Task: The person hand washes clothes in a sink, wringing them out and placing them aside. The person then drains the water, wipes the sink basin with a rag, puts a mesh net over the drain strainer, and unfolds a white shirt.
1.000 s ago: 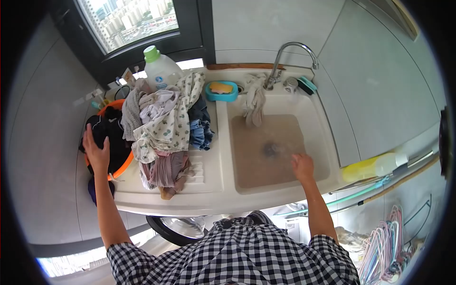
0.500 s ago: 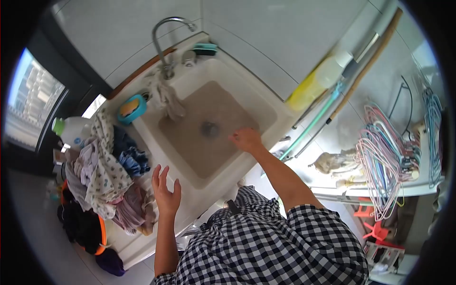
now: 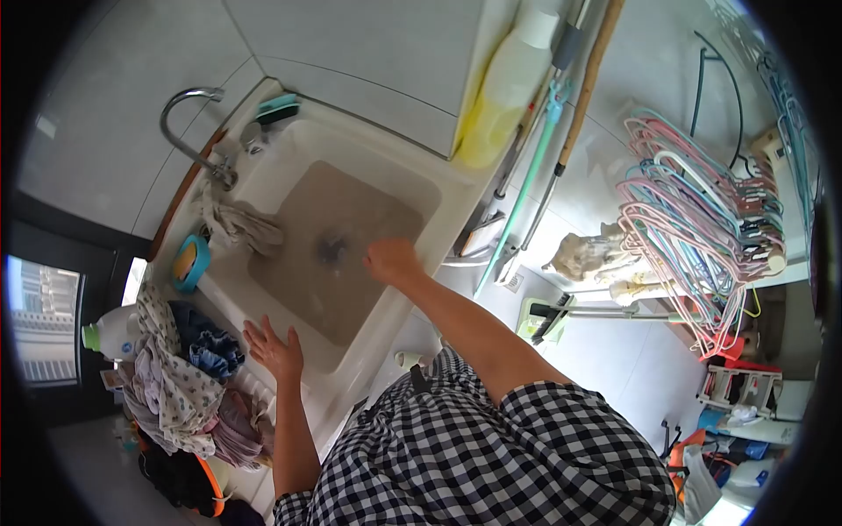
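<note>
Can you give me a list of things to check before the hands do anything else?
- Left hand free: ok, fingers spread.
- Right hand free: cannot tell, its fingers are curled up.
- Water clear: not ok, it's cloudy brown.
- Soap dish upright: ok.
- Clothes pile out of the water: ok, it's beside the sink.
- Drain plugged: cannot tell.

Open basin (image 3: 392,167) beside draped cloth (image 3: 241,226)

Black-and-white checked garment (image 3: 491,447), short checked sleeves, dark strap at waist (image 3: 420,379)
</note>
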Tool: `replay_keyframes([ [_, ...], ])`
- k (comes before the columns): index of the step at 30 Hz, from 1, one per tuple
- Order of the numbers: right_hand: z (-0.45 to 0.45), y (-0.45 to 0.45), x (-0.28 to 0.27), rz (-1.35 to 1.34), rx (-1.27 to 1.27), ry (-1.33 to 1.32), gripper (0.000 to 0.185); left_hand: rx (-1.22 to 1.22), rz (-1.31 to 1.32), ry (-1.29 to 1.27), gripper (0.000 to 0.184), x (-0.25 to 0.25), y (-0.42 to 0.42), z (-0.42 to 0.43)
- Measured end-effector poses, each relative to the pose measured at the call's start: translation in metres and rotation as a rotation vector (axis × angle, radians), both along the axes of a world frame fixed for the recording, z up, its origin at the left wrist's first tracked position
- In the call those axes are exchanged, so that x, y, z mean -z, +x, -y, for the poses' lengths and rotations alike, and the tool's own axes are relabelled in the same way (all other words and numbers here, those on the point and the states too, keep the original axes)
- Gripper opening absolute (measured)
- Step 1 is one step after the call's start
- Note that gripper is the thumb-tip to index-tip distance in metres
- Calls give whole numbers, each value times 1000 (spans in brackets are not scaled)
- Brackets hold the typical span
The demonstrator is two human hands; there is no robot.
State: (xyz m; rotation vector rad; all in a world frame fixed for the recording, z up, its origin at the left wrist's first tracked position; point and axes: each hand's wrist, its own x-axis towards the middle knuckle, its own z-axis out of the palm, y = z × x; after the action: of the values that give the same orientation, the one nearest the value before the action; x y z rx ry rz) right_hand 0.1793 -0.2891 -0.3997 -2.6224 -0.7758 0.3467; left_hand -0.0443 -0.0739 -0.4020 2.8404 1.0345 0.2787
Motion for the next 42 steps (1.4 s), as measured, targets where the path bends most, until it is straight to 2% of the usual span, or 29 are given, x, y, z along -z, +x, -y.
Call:
replay_keyframes([
  [5, 1, -1, 1, -27, -39, 25, 14, -55, -110, -24, 69, -3, 3, -6],
  [9, 1, -3, 2, -13, -58, 96, 12, -136, -111, -34, 61, -4, 9, -7],
  [13, 6, -6, -13, -21, -56, 41, 10, -91, -70, 51, 53, 11, 6, -10],
  [16, 9, -6, -11, -13, -42, 150, 9, -98, -97, 64, 48, 0, 6, -10],
  [18, 14, -5, -19, -43, -93, 125, 9, -123, -101, 49, 46, 1, 7, -11],
  [25, 12, -7, -18, -87, -123, 89, 6, -81, -147, 50, 43, -8, 7, -8],
  [31, 19, -13, -8, 24, -135, 151, 4, -89, -113, 9, 42, -6, -3, -8],
  [34, 24, -16, -6, 12, -111, 198, 5, -115, -168, 71, 40, -15, -1, 10],
  [37, 47, -16, -32, -35, -130, 196, 6, -158, -233, 77, 38, -25, 3, 24],
  [39, 29, -14, -7, -33, -123, 225, 8, -189, -213, 71, 37, -13, -5, 10],
  [42, 20, -10, -4, -72, -200, 228, 11, -199, -254, 69, 36, -22, 6, 19],
])
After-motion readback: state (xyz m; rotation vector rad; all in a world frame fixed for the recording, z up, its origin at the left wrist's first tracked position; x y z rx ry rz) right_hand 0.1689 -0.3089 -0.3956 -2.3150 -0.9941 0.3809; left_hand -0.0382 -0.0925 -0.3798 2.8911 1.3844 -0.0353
